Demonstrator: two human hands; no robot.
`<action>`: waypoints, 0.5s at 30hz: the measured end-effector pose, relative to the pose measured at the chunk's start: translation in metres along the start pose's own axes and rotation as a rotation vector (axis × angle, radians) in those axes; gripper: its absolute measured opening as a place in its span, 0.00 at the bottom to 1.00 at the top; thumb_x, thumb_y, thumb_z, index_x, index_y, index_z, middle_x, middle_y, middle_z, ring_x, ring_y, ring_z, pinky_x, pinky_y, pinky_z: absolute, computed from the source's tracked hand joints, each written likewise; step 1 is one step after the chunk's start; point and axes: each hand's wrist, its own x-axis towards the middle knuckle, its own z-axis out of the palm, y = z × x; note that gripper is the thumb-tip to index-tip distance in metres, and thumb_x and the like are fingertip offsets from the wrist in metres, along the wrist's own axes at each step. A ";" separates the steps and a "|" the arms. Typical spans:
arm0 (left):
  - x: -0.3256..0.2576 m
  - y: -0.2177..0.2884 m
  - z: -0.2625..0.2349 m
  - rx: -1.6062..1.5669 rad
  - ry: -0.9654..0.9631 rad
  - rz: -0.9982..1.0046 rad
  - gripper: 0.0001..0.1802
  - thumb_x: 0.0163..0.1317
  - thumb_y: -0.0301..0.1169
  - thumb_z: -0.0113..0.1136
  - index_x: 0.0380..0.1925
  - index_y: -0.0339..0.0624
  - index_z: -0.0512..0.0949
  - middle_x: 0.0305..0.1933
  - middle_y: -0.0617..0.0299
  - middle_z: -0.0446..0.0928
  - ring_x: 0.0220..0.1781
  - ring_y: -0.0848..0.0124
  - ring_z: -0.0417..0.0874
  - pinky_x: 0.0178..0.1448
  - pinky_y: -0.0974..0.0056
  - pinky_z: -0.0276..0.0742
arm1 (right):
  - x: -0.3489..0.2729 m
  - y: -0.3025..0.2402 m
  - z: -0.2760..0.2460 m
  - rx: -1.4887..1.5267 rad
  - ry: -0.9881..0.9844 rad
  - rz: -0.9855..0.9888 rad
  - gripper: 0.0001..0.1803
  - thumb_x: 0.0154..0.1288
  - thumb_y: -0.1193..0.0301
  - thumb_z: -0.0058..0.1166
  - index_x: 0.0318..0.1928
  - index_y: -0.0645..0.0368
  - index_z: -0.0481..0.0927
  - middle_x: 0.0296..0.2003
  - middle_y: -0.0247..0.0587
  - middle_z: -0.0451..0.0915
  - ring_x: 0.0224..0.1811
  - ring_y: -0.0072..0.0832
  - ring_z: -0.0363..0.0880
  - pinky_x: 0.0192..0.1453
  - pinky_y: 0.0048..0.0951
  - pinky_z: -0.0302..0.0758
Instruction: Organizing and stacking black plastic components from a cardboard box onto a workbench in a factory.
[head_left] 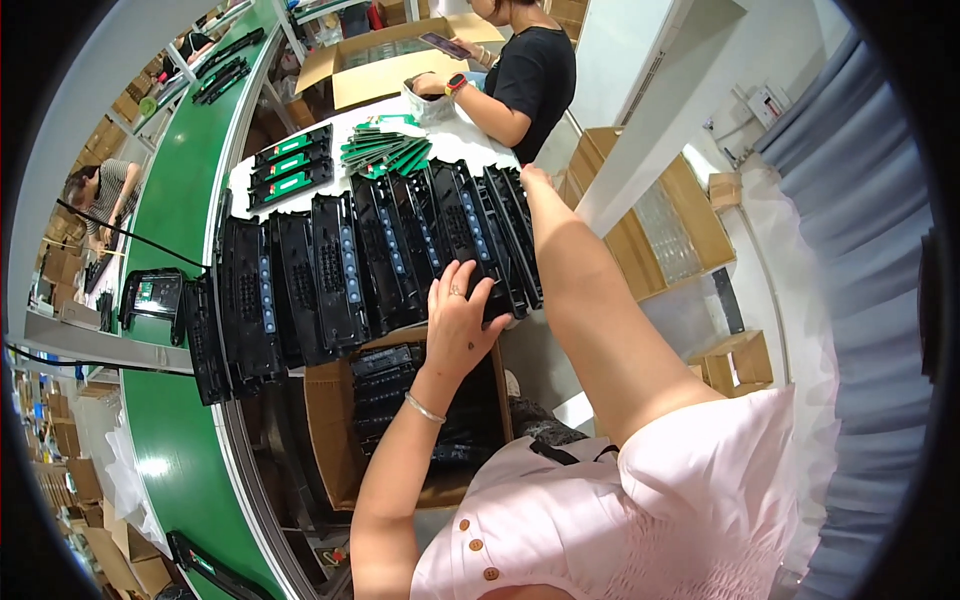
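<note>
Several long black plastic housings (343, 270), with bluish round spots along their length, lie side by side across the white table. My left hand (460, 315) rests at the near ends of the right-hand housings, its fingers spread and touching the plastic. My right arm reaches past the right side of the row. At the far end of the rightmost black housings (512, 225) is my right hand (538, 178); its fingers are small and partly hidden, so their grip does not show. Behind the row lies a fanned pile of green circuit boards (385, 150).
Below the table's near edge stands a cardboard box (335, 430) holding more black parts. A green conveyor belt (180, 225) runs along the left. Another person (535, 80) with a phone is at the far end, beside an open carton (350, 85). More cartons (640, 225) stand right.
</note>
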 end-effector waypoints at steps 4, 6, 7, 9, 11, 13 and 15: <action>-0.008 -0.009 0.002 0.038 -0.041 -0.023 0.24 0.41 0.30 0.70 0.42 0.42 0.75 0.57 0.51 0.66 0.64 0.50 0.61 0.65 0.47 0.58 | -0.010 0.004 0.005 -0.160 -0.067 -0.060 0.30 0.63 0.50 0.34 0.57 0.56 0.71 0.58 0.44 0.70 0.62 0.37 0.67 0.62 0.39 0.64; -0.006 -0.014 0.001 0.067 -0.045 -0.011 0.23 0.41 0.28 0.69 0.41 0.42 0.75 0.56 0.51 0.66 0.63 0.50 0.61 0.65 0.47 0.59 | -0.029 0.000 -0.002 -0.139 -0.077 -0.062 0.31 0.63 0.49 0.35 0.58 0.56 0.71 0.59 0.45 0.69 0.62 0.39 0.66 0.64 0.39 0.62; -0.009 -0.015 -0.001 0.098 -0.048 0.001 0.22 0.41 0.27 0.69 0.40 0.42 0.76 0.55 0.52 0.67 0.62 0.50 0.62 0.63 0.49 0.62 | -0.032 0.000 0.002 -0.140 -0.082 -0.067 0.31 0.63 0.49 0.35 0.58 0.56 0.71 0.59 0.45 0.69 0.62 0.39 0.66 0.64 0.39 0.62; -0.004 -0.015 0.000 0.127 -0.046 0.040 0.21 0.41 0.26 0.68 0.40 0.42 0.76 0.53 0.53 0.68 0.61 0.50 0.64 0.62 0.50 0.64 | -0.027 -0.004 -0.002 -0.149 -0.116 -0.059 0.31 0.62 0.49 0.36 0.58 0.57 0.71 0.60 0.45 0.68 0.63 0.39 0.65 0.64 0.38 0.61; -0.005 -0.016 0.009 0.112 -0.030 0.057 0.19 0.41 0.25 0.68 0.37 0.42 0.76 0.50 0.54 0.70 0.60 0.50 0.65 0.59 0.51 0.68 | -0.016 -0.003 0.002 -0.121 -0.084 -0.032 0.32 0.62 0.49 0.35 0.58 0.58 0.71 0.60 0.45 0.68 0.63 0.40 0.64 0.65 0.38 0.60; -0.002 -0.013 0.012 0.117 -0.015 0.064 0.17 0.41 0.25 0.68 0.35 0.40 0.77 0.48 0.55 0.71 0.58 0.51 0.67 0.58 0.53 0.70 | 0.002 0.002 -0.002 -0.110 -0.096 -0.066 0.33 0.62 0.49 0.34 0.58 0.59 0.70 0.61 0.45 0.67 0.64 0.40 0.63 0.66 0.38 0.59; -0.003 -0.010 0.002 0.042 -0.009 0.023 0.16 0.41 0.25 0.68 0.34 0.39 0.77 0.46 0.56 0.72 0.57 0.53 0.68 0.57 0.55 0.70 | -0.001 -0.002 0.002 -0.061 -0.097 -0.057 0.32 0.63 0.51 0.33 0.57 0.60 0.71 0.61 0.45 0.67 0.64 0.39 0.63 0.65 0.38 0.60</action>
